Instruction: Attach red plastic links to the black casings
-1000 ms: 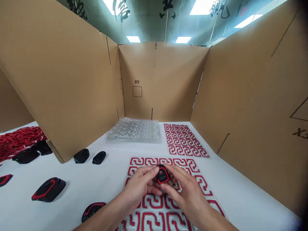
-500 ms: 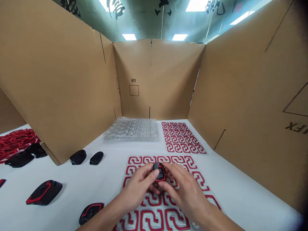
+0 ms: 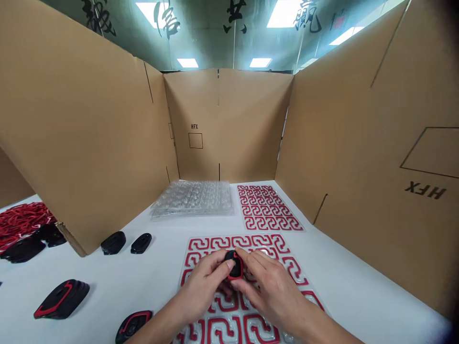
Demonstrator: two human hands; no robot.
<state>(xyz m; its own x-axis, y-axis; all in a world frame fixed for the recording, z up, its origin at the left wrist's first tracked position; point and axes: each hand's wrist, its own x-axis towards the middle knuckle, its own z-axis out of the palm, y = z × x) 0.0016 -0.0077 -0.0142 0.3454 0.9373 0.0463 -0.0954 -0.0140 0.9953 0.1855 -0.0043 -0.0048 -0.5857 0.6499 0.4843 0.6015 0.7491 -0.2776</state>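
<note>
Between my two hands is a small black casing with red trim [image 3: 235, 268], tilted up above a clear tray. My left hand [image 3: 206, 282] is closed on its left side, with the thumb lying across its face. On the other side my right hand [image 3: 267, 282] pinches the top and lower right edge with finger and thumb. Some of my fingertips are hidden behind the casing. Beneath them lies the clear tray with red S-shaped strips [image 3: 225, 329] set in its pockets, partly covered by my hands.
Black-and-red casings lie left in a stack [image 3: 62, 298] and beside my left forearm [image 3: 132, 326]. Two black parts [image 3: 113, 242] [image 3: 141, 243] sit behind. Red strips [image 3: 25, 222] are heaped far left. Clear trays [image 3: 193, 198] and a second filled tray [image 3: 268, 208] lie at the back. Cardboard walls [image 3: 229, 129] surround the table.
The view has tilted up slightly and shifted a little right. Both hands still hold the casing, which has turned slightly in the fingers; its pale lettered patch no longer shows.
</note>
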